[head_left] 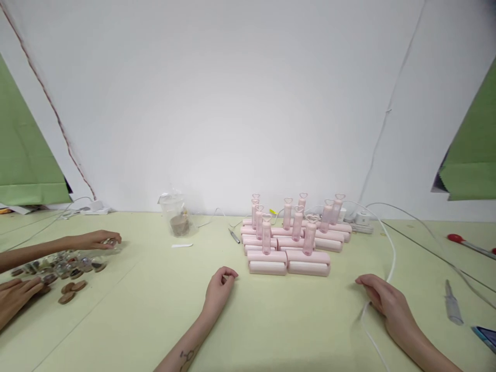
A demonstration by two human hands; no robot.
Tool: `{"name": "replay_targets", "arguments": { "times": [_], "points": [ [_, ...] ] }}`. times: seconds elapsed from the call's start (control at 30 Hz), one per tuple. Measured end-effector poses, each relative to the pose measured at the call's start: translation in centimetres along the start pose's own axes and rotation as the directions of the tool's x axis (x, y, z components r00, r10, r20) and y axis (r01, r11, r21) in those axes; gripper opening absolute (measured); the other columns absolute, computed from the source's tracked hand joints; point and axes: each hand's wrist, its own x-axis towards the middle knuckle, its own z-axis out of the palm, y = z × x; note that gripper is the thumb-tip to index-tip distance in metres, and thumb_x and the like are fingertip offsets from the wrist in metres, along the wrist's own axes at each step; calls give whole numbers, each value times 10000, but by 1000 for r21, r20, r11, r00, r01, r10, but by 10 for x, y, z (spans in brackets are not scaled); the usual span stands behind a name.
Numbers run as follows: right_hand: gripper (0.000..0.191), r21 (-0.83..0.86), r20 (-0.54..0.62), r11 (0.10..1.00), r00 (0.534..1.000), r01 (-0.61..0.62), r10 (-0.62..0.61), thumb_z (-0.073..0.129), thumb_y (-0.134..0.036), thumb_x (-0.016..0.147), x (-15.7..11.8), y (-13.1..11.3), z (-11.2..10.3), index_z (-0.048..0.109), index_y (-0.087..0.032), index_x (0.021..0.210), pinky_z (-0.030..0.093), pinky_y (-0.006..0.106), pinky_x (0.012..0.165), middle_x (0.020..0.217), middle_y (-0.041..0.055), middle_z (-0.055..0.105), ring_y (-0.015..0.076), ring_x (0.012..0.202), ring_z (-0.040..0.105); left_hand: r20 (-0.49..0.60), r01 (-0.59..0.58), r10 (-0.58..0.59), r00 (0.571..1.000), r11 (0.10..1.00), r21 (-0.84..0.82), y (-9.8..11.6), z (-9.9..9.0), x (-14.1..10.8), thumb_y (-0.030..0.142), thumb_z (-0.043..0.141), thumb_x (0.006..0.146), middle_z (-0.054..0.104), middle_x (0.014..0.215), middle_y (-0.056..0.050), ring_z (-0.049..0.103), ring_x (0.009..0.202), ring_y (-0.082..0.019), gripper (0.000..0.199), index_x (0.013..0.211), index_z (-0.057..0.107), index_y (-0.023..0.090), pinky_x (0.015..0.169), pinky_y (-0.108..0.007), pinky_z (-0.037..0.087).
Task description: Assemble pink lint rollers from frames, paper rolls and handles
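Note:
My left hand (220, 290) rests on the pale green table, fingers curled in and nothing showing in them. It lies in front and to the left of several pink cases (309, 263) stacked in rows, with small clear pink tubes (266, 238) standing on them, each with a heart-shaped top. To the right, my right hand (385, 299) rests on its side, fingers bent and pressed together; a white cable (394, 250) passes behind and under it. Its palm side is partly hidden, so whether it holds the cable cannot be made out.
At the left, another person's two hands touch small clear domes (63, 268) near wooden discs (66, 297). A plastic bag (174, 214), white strip (182, 245) and grey pen (234, 236) lie behind. At right are a screwdriver (452, 305), a red-ended tool (456, 238) and a phone (485, 336).

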Motion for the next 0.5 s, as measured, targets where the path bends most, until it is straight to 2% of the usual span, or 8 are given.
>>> {"name": "replay_targets", "arguments": {
  "times": [0.23, 0.37, 0.4, 0.47, 0.5],
  "points": [
    [184, 16, 2, 1000, 1000, 3, -3, 523, -375, 581, -1, -1, -1, 555, -198, 546, 208, 224, 387, 455, -42, 322, 96, 425, 250, -6, -21, 21, 1000, 999, 28, 0, 0, 0, 276, 426, 680, 394, 511, 58, 389, 492, -115, 171, 701, 569, 185, 486, -210, 298],
    [183, 22, 3, 1000, 1000, 4, -5, 529, -373, 576, 3, 4, -1, 556, -193, 554, 210, 218, 389, 490, -33, 369, 94, 438, 265, 10, -56, 56, 998, 997, 46, 5, -1, -1, 289, 421, 705, 471, 576, 36, 423, 505, -116, 186, 721, 567, 175, 509, -229, 355],
    [183, 23, 5, 1000, 1000, 3, -3, 532, -371, 577, 3, 5, -1, 557, -191, 557, 207, 216, 389, 487, -36, 362, 91, 436, 259, 23, -82, 81, 996, 995, 48, 11, -3, -4, 295, 428, 710, 506, 630, 24, 445, 526, -117, 190, 762, 567, 177, 536, -238, 381],
    [181, 33, 8, 999, 1000, 2, -3, 534, -366, 580, 4, 6, -1, 557, -187, 562, 197, 213, 387, 465, -47, 324, 85, 426, 243, 48, -214, 211, 976, 973, 81, 32, -10, -13, 289, 448, 716, 549, 765, 1, 496, 608, -126, 227, 897, 545, 194, 623, -263, 426],
    [180, 41, 10, 999, 1000, 2, -3, 532, -363, 584, 5, 7, -1, 554, -186, 563, 189, 212, 384, 452, -54, 300, 82, 418, 231, 65, -346, 340, 938, 930, 123, 46, -15, -22, 269, 452, 723, 553, 831, -13, 517, 675, -137, 284, 994, 509, 209, 678, -283, 436]
  ]
}}
